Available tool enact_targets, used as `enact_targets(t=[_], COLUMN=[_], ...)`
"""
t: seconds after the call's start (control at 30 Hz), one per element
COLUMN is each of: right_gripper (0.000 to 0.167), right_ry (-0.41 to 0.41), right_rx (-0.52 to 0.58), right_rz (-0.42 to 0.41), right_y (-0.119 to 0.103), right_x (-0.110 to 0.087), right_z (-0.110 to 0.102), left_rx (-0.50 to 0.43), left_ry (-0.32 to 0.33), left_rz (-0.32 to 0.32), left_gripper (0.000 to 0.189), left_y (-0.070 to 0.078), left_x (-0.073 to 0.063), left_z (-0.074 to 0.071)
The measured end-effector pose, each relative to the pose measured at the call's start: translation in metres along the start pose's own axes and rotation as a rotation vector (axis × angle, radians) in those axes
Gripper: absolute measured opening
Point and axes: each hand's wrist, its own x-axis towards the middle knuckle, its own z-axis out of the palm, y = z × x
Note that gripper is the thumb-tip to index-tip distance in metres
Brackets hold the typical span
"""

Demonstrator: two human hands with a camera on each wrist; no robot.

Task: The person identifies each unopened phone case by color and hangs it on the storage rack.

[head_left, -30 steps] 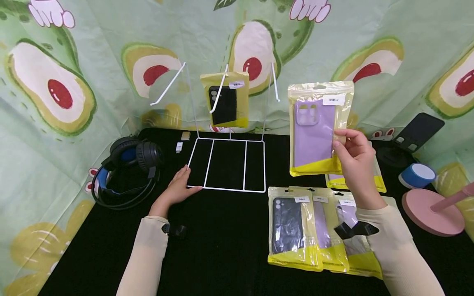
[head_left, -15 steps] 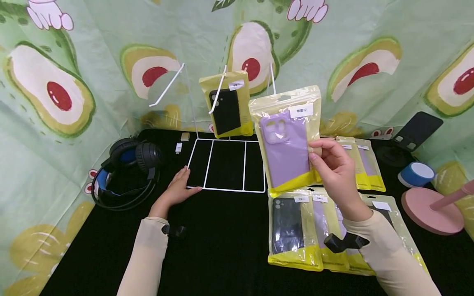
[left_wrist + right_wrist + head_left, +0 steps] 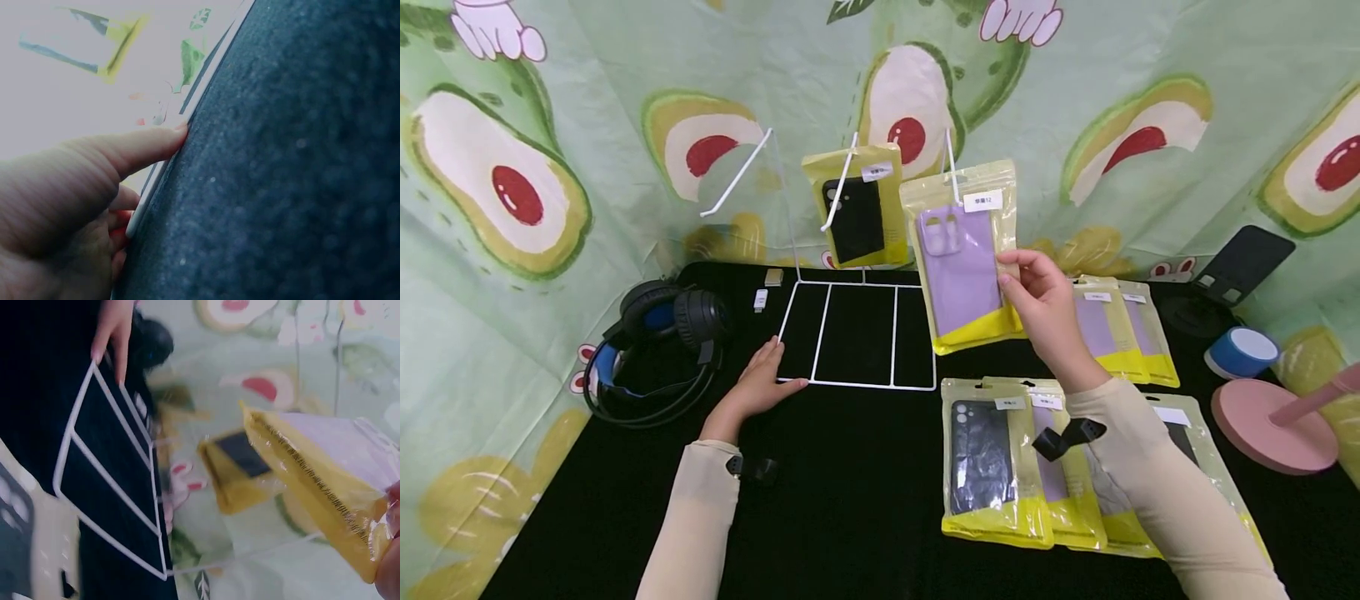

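Note:
My right hand [image 3: 1045, 304] pinches the right edge of a clear-and-yellow pouch [image 3: 970, 321] holding a purple phone case [image 3: 958, 275]. The pouch is raised at the right hook [image 3: 953, 162] of a white wire display rack [image 3: 892, 337]. That hook's end shows in front of the pouch's top; whether it passes through the hanging hole is hard to tell. My left hand [image 3: 758, 387] rests on the rack's front left base corner, its thumb [image 3: 153, 147] along the front wire. Behind the middle hook [image 3: 841, 179] hangs a pouch with a black case [image 3: 857, 217].
Several more pouched phone cases [image 3: 985, 458] lie on the black tabletop at right. Headphones [image 3: 662, 350] lie left of the rack, near a small white USB stick [image 3: 761, 300]. A phone stand [image 3: 1243, 267], blue roll [image 3: 1242, 352] and pink round base [image 3: 1273, 425] stand far right.
My right hand has carried the purple case's pouch leftward to the rack's right hook, and the hook's end now shows in front of it. The hanging pouch swung slightly; my left hand stayed put.

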Motion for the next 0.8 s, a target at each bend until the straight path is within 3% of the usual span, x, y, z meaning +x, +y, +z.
enact_targets(t=[0.2,0.37,0.53,0.8], right_gripper=[0.02,0.021,0.021,0.015], right_ry=[0.031,0.059,0.058,0.065], right_rx=[-0.113,-0.164,-0.156,-0.078], right_rz=[0.056,0.112,0.183,0.296], right_y=[0.022,0.036,0.046,0.064], right_x=[0.039,0.056,0.058,0.04], right_z=[0.011,0.012,0.003,-0.026], left_rx=[0.001,0.004,-0.002,0.008], left_ry=[0.008,0.002,-0.005,-0.001], left_rz=[0.003,0.002,0.005,0.007], left_gripper=[0.087,0.087,0.087,0.085], left_y=[-0.004,-0.004,-0.002,-0.001], left_x=[-0.001,-0.001,0.0,0.001], left_z=[0.001,0.003,0.002,0.001])
